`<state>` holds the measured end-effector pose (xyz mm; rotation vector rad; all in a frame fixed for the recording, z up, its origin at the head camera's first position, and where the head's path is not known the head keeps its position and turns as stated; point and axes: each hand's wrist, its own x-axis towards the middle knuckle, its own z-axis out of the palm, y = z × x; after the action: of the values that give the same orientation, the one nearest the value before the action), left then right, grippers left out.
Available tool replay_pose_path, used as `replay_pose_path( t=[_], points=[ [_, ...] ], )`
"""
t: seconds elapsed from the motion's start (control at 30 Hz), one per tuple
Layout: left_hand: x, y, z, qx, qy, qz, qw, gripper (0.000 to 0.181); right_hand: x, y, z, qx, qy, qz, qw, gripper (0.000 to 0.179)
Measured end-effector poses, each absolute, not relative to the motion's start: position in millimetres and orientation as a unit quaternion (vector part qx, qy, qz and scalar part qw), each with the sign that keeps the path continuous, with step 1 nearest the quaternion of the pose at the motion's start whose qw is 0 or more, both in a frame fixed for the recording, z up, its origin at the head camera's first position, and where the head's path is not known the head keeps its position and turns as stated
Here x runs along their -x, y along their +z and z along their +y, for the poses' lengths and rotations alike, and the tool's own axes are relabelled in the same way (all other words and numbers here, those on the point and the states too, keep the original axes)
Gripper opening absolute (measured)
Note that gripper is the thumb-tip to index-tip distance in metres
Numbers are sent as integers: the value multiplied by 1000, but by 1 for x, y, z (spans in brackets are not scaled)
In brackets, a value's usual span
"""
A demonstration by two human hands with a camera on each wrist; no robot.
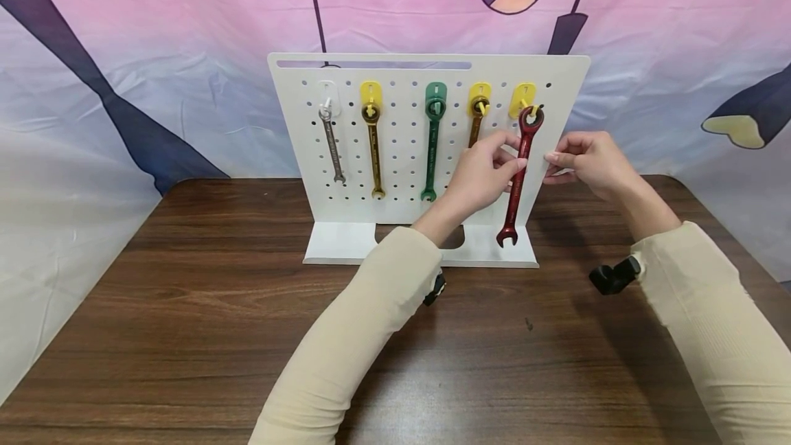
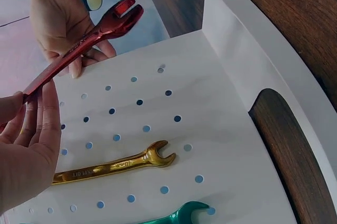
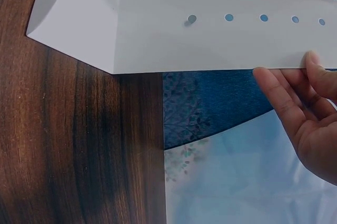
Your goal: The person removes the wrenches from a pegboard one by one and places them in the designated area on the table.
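My left hand (image 1: pixel 478 174) pinches a red combination wrench (image 1: pixel 518 187) by its shaft, the open-ended jaw pointing down. The wrench's ring end is at the tip of the rightmost yellow hook (image 1: pixel 524 98); I cannot tell whether the hook bears it. At the right edge of the white pegboard (image 1: pixel 494 208), my right hand (image 1: pixel 593 160) grips the board, thumb (image 3: pixel 314 66) in front and fingers behind. Behind my left hand hangs an amber wrench (image 1: pixel 475 130), partly hidden. In the left wrist view a gold-coloured wrench (image 2: pixel 113 167) lies against the board below the hand.
Further left on the board hang a green wrench (image 1: pixel 433 150), a gold wrench (image 1: pixel 373 150) and a small silver wrench (image 1: pixel 332 146). The board's white base (image 1: pixel 340 242) stands on a dark wooden table (image 1: pixel 216 307). A patterned cloth (image 1: pixel 216 88) hangs behind.
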<state>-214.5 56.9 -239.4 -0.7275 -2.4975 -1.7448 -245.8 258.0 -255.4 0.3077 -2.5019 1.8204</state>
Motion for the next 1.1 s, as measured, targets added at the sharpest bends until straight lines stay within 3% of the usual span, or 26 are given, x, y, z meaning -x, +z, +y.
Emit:
replay_pose_path(
  t=[1.1],
  points=[
    [205,-219,62,248,-575,-780,-9,21,243,-255,258,-93,567,-818,18,17]
  ],
)
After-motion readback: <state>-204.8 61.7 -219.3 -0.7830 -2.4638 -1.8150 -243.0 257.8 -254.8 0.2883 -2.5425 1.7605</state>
